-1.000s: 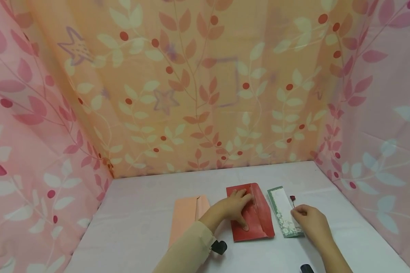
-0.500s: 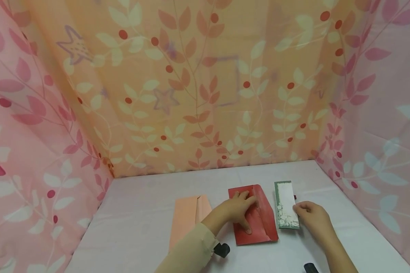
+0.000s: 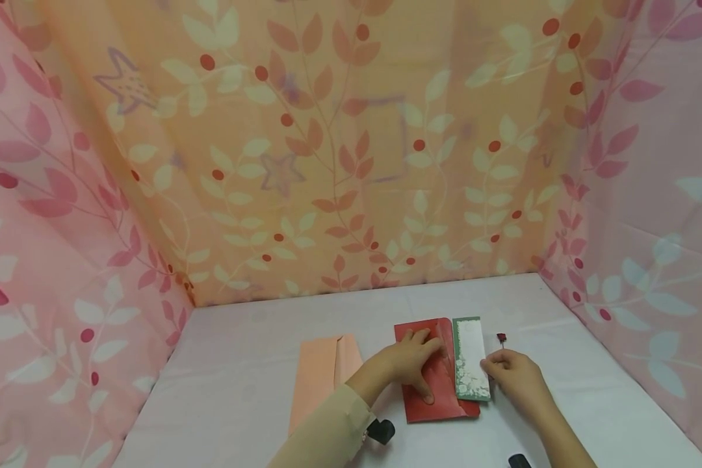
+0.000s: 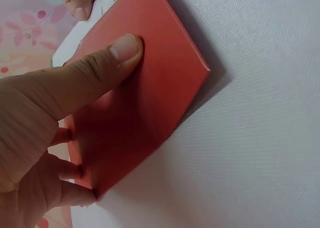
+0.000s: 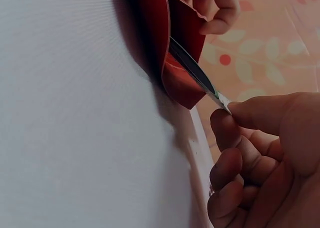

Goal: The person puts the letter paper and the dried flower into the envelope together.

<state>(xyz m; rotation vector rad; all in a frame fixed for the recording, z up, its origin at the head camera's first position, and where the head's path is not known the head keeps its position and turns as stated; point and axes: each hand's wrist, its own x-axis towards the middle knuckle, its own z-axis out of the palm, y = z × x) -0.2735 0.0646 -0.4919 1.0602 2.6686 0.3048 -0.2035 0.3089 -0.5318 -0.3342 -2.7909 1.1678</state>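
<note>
A red envelope [image 3: 439,383] lies on the table with its flap side to the right. My left hand [image 3: 408,364] holds it, thumb [image 4: 125,48] on its face and fingers spread toward its far side; in the right wrist view its mouth gapes. My right hand [image 3: 517,377] pinches the right edge of a white card [image 3: 470,357] with a green floral border. In the right wrist view, the card's edge [image 5: 192,70] reaches into the envelope's mouth. How deep it sits is hidden. Beyond my right fingers lies a small dark red rose [image 3: 501,337] on a thin stem.
A peach envelope [image 3: 316,374] lies left of the red one, partly under my left forearm. The table has a white cloth [image 3: 228,377]. Patterned curtains [image 3: 327,162] stand behind it and at both sides.
The card first swung upright and away to the right, then moved left in my right hand to the red envelope's mouth. The left hand and envelope shifted slightly right.
</note>
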